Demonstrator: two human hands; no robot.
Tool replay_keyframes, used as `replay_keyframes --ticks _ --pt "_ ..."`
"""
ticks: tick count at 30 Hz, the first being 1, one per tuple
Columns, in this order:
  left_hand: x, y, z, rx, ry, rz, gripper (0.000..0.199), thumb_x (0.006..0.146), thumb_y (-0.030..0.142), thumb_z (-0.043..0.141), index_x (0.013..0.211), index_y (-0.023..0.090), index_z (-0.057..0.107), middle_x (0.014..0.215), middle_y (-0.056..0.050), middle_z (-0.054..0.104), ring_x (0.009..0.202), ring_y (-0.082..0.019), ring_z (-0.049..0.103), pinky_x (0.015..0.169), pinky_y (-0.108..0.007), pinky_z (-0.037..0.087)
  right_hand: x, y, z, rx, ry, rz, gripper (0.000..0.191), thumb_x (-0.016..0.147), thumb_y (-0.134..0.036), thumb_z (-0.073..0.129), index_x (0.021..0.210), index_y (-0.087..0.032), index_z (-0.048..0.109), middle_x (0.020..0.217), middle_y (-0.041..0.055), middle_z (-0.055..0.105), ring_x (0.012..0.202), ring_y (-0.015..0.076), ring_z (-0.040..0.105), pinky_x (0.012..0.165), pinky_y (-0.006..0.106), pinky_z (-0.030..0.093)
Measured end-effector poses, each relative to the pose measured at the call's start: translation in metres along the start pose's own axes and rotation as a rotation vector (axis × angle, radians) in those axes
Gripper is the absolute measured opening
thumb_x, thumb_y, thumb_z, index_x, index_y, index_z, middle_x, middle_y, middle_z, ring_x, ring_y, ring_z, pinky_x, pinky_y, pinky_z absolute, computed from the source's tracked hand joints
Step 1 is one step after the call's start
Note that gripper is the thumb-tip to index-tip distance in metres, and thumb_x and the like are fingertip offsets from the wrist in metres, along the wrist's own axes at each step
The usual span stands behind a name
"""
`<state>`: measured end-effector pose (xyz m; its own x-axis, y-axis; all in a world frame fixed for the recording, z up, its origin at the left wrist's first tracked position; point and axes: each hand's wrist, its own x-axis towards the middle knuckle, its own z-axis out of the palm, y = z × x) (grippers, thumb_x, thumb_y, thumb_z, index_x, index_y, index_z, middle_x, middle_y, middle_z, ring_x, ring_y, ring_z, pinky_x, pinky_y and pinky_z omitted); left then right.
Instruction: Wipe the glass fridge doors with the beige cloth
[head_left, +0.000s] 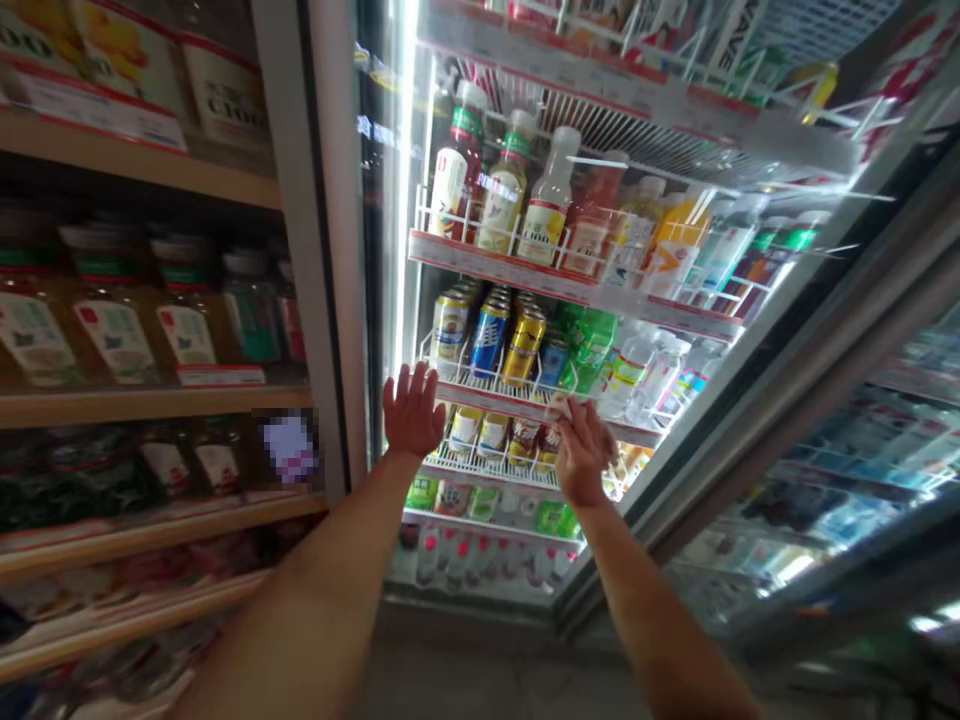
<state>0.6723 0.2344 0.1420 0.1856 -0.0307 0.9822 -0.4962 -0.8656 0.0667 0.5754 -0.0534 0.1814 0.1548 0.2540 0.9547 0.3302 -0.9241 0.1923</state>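
My left hand (413,411) is raised with its fingers spread, holding nothing, in front of the left edge of a lit drinks cooler. In front of the shelf rail at the centre, my right hand (583,450) has a crumpled pale cloth (562,404) at its fingers. Behind the hands stand a white can (450,330), a blue can (489,338) and a gold can (524,347), with green bottles (590,340) to their right. Juice bottles (545,212) line the shelf above. Whether either hand touches the glass is hard to tell.
Wooden shelves (150,402) with bottles and packets stand at the left. A metal door frame (787,350) slants along the cooler's right side, with more cooler shelves beyond it. The grey floor (465,660) shows at the bottom.
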Motion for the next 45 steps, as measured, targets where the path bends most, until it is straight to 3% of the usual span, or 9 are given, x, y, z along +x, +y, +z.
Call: replay_keyframes --ticks 7,13,20,24,27,33,35,40,45 --pt "0.002 0.002 -0.002 0.026 0.037 0.046 0.06 0.103 0.035 0.039 0.159 0.014 0.035 0.158 -0.016 0.042 0.157 -0.028 0.015 0.129 -0.05 0.01 0.044 0.004 0.008 0.011 0.139 0.109 0.047 0.1 -0.008 0.044 0.14 -0.024 0.061 0.152 0.0103 0.054 0.152 0.03 0.034 0.115 0.054 0.042" --pt "0.002 0.003 -0.004 0.056 0.036 0.061 0.059 0.104 0.035 0.036 0.158 0.012 0.036 0.157 -0.016 0.044 0.157 -0.027 0.015 0.129 -0.049 0.011 0.03 -0.029 0.014 0.116 -0.153 -0.076 0.045 0.1 -0.007 0.043 0.136 -0.023 0.064 0.148 0.0065 0.059 0.154 0.0253 0.031 0.118 0.049 0.041" --pt "-0.003 -0.001 -0.001 0.01 -0.056 -0.022 0.057 0.104 0.041 0.035 0.154 0.015 0.045 0.155 -0.015 0.047 0.156 -0.028 0.02 0.129 -0.051 0.009 0.087 -0.035 0.026 0.119 0.048 0.129 0.051 0.101 -0.009 0.042 0.147 -0.027 0.055 0.158 0.0059 0.047 0.155 0.0303 0.026 0.12 0.058 0.037" --pt "-0.003 -0.001 -0.001 0.001 -0.057 -0.025 0.057 0.104 0.042 0.035 0.153 0.014 0.045 0.155 -0.015 0.047 0.156 -0.028 0.021 0.129 -0.051 0.009 0.061 -0.068 0.037 0.181 -0.192 -0.093 0.05 0.099 -0.006 0.04 0.143 -0.023 0.059 0.154 0.0049 0.052 0.156 0.0254 0.026 0.121 0.05 0.038" --pt "-0.001 0.001 -0.003 0.039 -0.003 0.024 0.057 0.105 0.04 0.034 0.155 0.013 0.042 0.156 -0.016 0.046 0.156 -0.027 0.017 0.129 -0.049 0.009 0.053 -0.075 0.036 0.207 -0.316 -0.209 0.047 0.099 -0.006 0.043 0.139 -0.022 0.062 0.154 0.0021 0.052 0.154 0.0222 0.03 0.122 0.045 0.038" --pt "0.004 0.003 -0.005 0.062 0.057 0.076 0.057 0.106 0.036 0.036 0.157 0.013 0.038 0.156 -0.015 0.046 0.157 -0.026 0.013 0.129 -0.048 0.01 0.102 -0.048 0.03 0.124 0.004 0.106 0.049 0.101 -0.01 0.042 0.145 -0.025 0.057 0.159 0.0047 0.046 0.156 0.0288 0.022 0.124 0.058 0.034" --pt "0.003 0.003 -0.004 0.056 0.058 0.073 0.057 0.106 0.037 0.036 0.157 0.013 0.039 0.156 -0.015 0.046 0.157 -0.026 0.014 0.129 -0.048 0.01 0.105 -0.053 0.034 0.136 -0.036 0.078 0.051 0.1 -0.01 0.042 0.147 -0.026 0.055 0.159 0.0047 0.046 0.157 0.0284 0.021 0.124 0.058 0.033" --pt "-0.002 -0.001 -0.002 0.023 -0.034 -0.001 0.057 0.104 0.041 0.036 0.154 0.014 0.045 0.156 -0.016 0.047 0.156 -0.028 0.019 0.129 -0.05 0.008 0.109 -0.076 0.044 0.154 -0.322 -0.272 0.044 0.1 -0.011 0.047 0.14 -0.024 0.06 0.159 0.0 0.046 0.157 0.0191 0.021 0.13 0.043 0.027" --pt "-0.004 -0.002 -0.001 0.004 -0.043 -0.013 0.056 0.104 0.04 0.037 0.152 0.015 0.047 0.155 -0.015 0.048 0.156 -0.028 0.02 0.129 -0.051 0.009 0.168 -0.066 0.042 0.108 -0.188 -0.157 0.049 0.103 -0.012 0.039 0.147 -0.029 0.053 0.161 -0.0022 0.043 0.158 0.022 0.015 0.13 0.051 0.024"
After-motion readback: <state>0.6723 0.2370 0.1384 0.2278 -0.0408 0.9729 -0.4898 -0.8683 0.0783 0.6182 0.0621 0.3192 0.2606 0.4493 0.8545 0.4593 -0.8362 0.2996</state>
